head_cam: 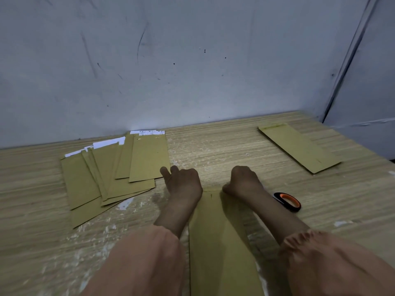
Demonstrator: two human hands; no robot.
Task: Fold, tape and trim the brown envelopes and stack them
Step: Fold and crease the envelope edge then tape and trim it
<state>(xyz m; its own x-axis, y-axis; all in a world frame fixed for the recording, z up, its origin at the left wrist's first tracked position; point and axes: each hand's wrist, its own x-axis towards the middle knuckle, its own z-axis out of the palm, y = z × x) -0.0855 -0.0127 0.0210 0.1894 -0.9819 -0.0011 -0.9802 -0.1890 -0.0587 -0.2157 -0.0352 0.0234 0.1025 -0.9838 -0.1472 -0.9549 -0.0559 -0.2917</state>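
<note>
A brown envelope [220,242] lies lengthwise on the wooden worktop [213,150] between the person's forearms. Both hands sit at its far end: the left hand [181,180] has its fingers curled, with two fingers [165,173] reaching past the edge, and the right hand [243,180] is bunched with fingers curled under; whether either pinches the paper, I cannot tell. A fanned pile of envelopes [111,174] lies to the left, a single envelope [299,147] far right, and orange-handled scissors [288,201] just beside the right wrist.
</note>
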